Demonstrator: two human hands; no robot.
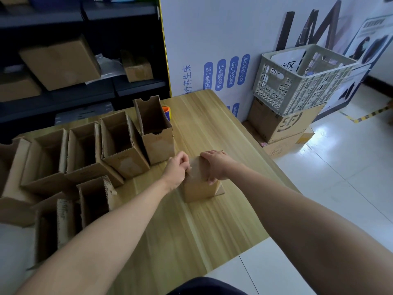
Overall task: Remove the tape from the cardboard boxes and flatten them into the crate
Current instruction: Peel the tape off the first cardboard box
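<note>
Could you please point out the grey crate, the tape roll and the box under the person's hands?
grey crate [276, 81]: head view, its front lattice wall.
tape roll [166, 110]: head view, orange and blue edge behind the tall box.
closed box [197, 188]: head view, its near face.

two bare forearms with no sleeves anywhere in view, bare left hand [176, 171] and bare right hand [214, 167] with no gloves, rings or watch, bit of dark navy clothing [204, 286] down at the bottom edge
</note>
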